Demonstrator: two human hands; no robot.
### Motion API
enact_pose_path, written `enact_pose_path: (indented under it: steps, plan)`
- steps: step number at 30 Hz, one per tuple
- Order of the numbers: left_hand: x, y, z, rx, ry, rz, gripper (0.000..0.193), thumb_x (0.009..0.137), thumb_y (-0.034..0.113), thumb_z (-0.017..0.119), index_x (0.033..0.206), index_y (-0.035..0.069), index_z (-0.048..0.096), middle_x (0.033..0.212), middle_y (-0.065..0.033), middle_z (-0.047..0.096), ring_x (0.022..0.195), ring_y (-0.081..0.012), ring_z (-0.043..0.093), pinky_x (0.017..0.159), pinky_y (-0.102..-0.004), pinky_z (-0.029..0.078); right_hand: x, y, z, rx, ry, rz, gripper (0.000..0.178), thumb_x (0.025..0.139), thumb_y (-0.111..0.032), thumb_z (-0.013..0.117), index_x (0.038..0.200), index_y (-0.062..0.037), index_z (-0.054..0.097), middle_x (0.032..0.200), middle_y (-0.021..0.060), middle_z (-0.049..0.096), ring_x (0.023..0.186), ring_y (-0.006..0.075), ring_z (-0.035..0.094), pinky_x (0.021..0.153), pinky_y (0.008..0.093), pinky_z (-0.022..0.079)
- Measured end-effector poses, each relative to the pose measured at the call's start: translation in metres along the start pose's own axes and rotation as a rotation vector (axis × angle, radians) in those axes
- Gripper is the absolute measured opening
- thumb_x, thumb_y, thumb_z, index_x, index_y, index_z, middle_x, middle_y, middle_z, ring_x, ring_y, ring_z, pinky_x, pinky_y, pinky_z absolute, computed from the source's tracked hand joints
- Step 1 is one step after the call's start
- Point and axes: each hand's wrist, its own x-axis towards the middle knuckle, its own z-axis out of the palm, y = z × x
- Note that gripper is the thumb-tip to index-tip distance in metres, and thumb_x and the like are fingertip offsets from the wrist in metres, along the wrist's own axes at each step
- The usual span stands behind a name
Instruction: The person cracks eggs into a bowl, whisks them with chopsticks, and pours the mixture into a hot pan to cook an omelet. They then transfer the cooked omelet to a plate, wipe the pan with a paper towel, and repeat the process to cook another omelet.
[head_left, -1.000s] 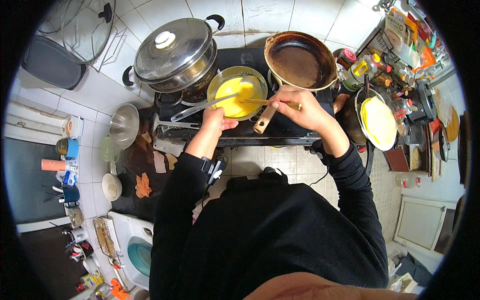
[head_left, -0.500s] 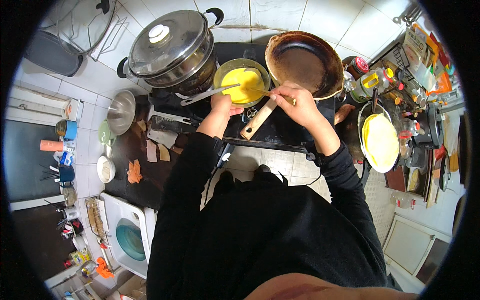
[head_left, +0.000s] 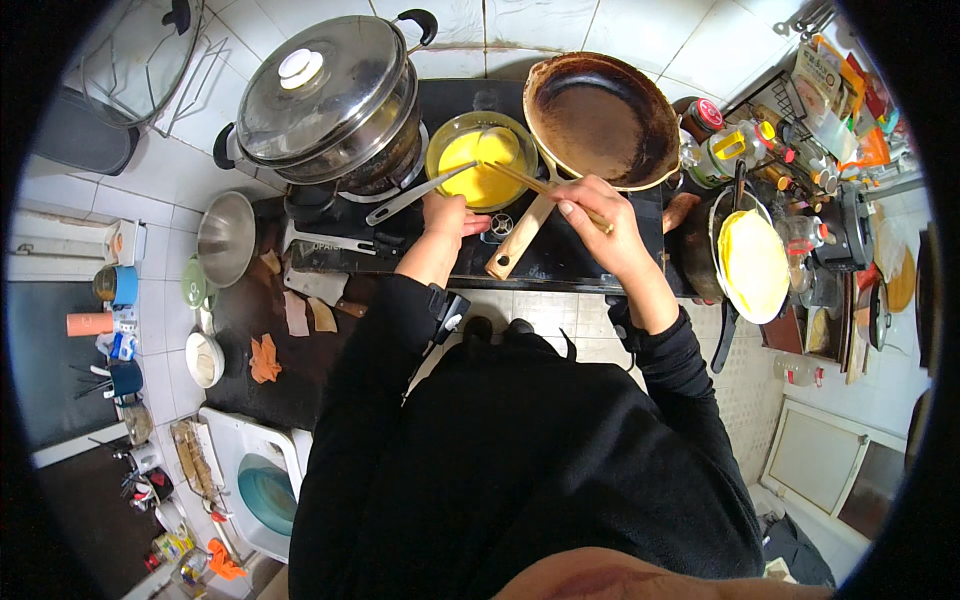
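Note:
A round bowl (head_left: 434,150) of yellow beaten egg (head_left: 468,180) sits on the black stove. My left hand (head_left: 450,222) is around its near left side, steadying it with fingers stretched along the outside. In my right hand (head_left: 603,222) is a pair of chopsticks (head_left: 535,183), gripped from above, with the tips dipped in the egg. A metal utensil's handle (head_left: 405,203) leans over the bowl's left rim; its other end is in the egg. Just right of the bowl stands a worn frying pan (head_left: 606,120), its wooden handle (head_left: 520,240) pointing toward me beneath my right wrist.
A lidded steamer pot (head_left: 330,100) stands at the left. On the right, yellow egg sheets (head_left: 753,262) lie stacked over a pot, beside crowded bottles and jars (head_left: 765,150). A cleaver (head_left: 320,287), a metal bowl (head_left: 227,237) and a sink (head_left: 225,430) are left.
My right hand has shifted slightly right and down, turning the chopsticks so more of them shows across the bowl's rim. My left hand stays at the bowl. The whole view has tilted slightly.

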Motion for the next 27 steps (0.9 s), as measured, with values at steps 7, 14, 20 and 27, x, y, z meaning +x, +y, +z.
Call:
enact_pose_path:
  steps: [7, 14, 20, 27]
  plan:
    - [-0.028, -0.016, -0.051, -0.226, -0.051, 0.101, 0.051, 0.087, 0.014, 0.064, 0.125, 0.008, 0.031, 0.082, -0.0141, 0.059, 0.055, -0.0254, 0.063, 0.047, -0.0377, 0.057, -0.01, -0.02, 0.007, 0.166, 0.095, 0.114, 0.016, 0.088, -0.012, 0.062, 0.095, 0.001, 0.066, 0.086, 0.0113, 0.062, 0.083, 0.0233, 0.06, 0.076, 0.0311, 0.047]
    - [-0.032, 0.004, -0.083, -0.345, -0.219, 0.467, 0.022, 0.091, 0.014, 0.062, 0.109, 0.005, 0.054, 0.07, -0.0034, 0.056, 0.047, -0.0092, 0.048, 0.04, -0.0223, 0.04, -0.013, -0.035, 0.015, 0.139, 0.064, 0.216, 0.021, 0.093, -0.016, 0.057, 0.097, 0.0017, 0.067, 0.09, 0.0097, 0.063, 0.087, 0.0203, 0.059, 0.08, 0.0299, 0.046]
    - [-0.048, 0.022, -0.078, -0.045, -0.231, 0.653, 0.014, 0.096, 0.015, 0.054, 0.093, 0.002, 0.056, 0.067, -0.0022, 0.053, 0.05, -0.007, 0.046, 0.046, -0.0203, 0.038, -0.027, -0.037, 0.011, 0.206, 0.252, 0.292, 0.031, 0.096, -0.023, 0.05, 0.1, 0.004, 0.065, 0.093, 0.0094, 0.062, 0.087, 0.0163, 0.057, 0.078, 0.0268, 0.045]
    - [-0.083, 0.032, -0.09, 0.515, -0.184, 0.989, 0.01, 0.094, 0.01, 0.055, 0.09, 0.0, 0.055, 0.068, -0.0069, 0.052, 0.059, -0.0124, 0.048, 0.057, -0.0253, 0.042, -0.036, -0.036, -0.012, 0.3, 0.351, 0.223, 0.034, 0.098, -0.025, 0.048, 0.101, 0.0044, 0.064, 0.094, 0.0093, 0.06, 0.084, 0.016, 0.057, 0.079, 0.0274, 0.045]
